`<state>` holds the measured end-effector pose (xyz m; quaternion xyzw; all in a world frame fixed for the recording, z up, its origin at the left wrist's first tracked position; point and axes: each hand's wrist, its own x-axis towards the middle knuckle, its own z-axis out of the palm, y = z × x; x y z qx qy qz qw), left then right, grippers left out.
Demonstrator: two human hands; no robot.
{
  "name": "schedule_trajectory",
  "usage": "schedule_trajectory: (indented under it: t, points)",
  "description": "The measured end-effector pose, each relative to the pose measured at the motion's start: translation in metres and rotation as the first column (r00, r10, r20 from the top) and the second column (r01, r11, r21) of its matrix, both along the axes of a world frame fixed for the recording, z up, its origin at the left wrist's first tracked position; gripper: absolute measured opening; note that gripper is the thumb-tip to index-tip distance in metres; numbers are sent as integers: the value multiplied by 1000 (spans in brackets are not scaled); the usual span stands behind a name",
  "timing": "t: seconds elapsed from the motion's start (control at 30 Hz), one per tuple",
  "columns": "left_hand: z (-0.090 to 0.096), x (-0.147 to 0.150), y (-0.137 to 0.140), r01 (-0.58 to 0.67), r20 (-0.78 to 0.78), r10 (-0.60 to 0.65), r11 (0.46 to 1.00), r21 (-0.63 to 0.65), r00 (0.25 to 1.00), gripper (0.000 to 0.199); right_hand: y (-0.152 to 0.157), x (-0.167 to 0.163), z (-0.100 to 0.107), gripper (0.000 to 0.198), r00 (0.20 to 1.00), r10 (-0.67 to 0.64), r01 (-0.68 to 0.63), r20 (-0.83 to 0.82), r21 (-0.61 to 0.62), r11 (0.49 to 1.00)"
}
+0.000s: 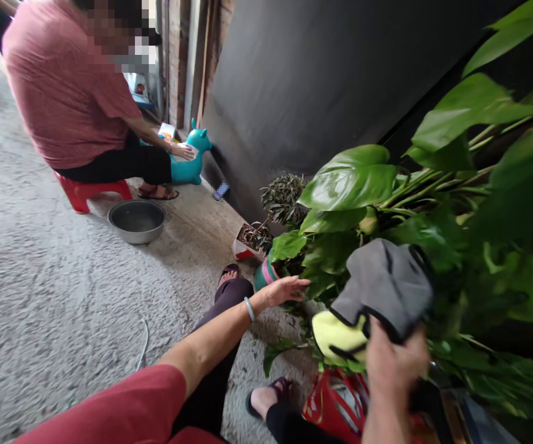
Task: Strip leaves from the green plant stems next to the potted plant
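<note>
A grey and yellow cloth (384, 283) with dark edging hangs bunched from my right hand (396, 361), whose fingers are closed around its lower end. The hand is slightly blurred. My left hand (287, 291), with a pale bangle on the wrist, reaches out beside the lower leaves of a large green plant (349, 179). Its fingers are stretched out and hold nothing I can see; whether the fingertips touch a leaf I cannot tell. Just behind that hand stands a green pot (265, 274) with a pink band.
A red bag (328, 404) lies on the ground by my foot. A small planter (248, 242) stands against the dark wall. Farther left are a metal basin (137, 231) and a person (72, 92) on a red stool (90, 194), one hand on a turquoise animal toy (192, 165).
</note>
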<state>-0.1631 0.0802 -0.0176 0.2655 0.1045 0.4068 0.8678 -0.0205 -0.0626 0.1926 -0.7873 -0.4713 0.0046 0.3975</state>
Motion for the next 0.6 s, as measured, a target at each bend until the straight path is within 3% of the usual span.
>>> schedule_trajectory:
  t: [0.1,0.17,0.23,0.33,0.37,0.43,0.5,0.6]
  points:
    - [-1,-4,2,46,52,-42,995,-85,998,46,23,-28,-30,66,978,174,-197,-118,-220,955]
    - [-3,-7,4,72,70,-65,991,-113,995,48,2,-29,-42,52,948,249,-301,-200,-299,906]
    - [-4,-11,5,98,78,-91,990,-105,993,51,-30,-17,-33,49,939,229,-304,-255,-315,899]
    - [-4,-15,4,107,62,-102,991,-83,993,52,-53,2,9,53,988,6,-26,-155,-130,991]
    - [-3,-15,3,100,56,-96,991,-83,994,51,-48,3,22,57,994,-61,59,-89,-18,998]
    - [-2,-15,1,86,48,-82,992,-94,995,50,-21,-4,35,71,997,-73,69,23,140,988]
    - [-2,-13,-1,82,46,-77,991,-106,996,50,12,-18,22,79,997,61,-65,44,93,994]
    - [-2,-11,-2,84,31,-81,989,-119,996,51,27,-35,-28,64,971,228,-236,-74,-129,963]
